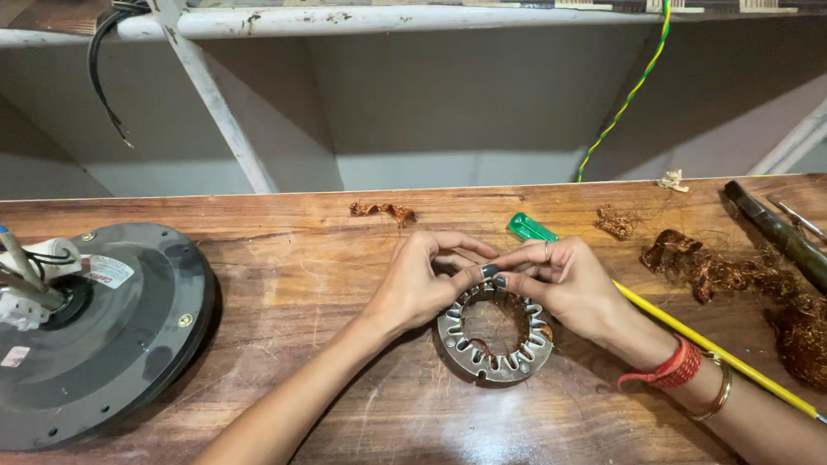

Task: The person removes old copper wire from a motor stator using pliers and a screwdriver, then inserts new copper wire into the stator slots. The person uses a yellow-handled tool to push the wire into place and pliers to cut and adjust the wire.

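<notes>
Stator (495, 335) lies flat mid-bench (342, 291), bore facing up, no long axis. Left hand (422, 283) and right hand (565, 286) meet at its far rim, fingers curled, pinching there; what they hold is unclear.

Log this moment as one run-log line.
left hand pinching at stator ring's top edge | right hand same | stator ring flat on wooden bench | copper wire scraps right

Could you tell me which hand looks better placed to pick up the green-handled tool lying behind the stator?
Probably the right hand: the green-handled tool lies just beyond its fingers, while the left hand sits further away across the stator.
</notes>
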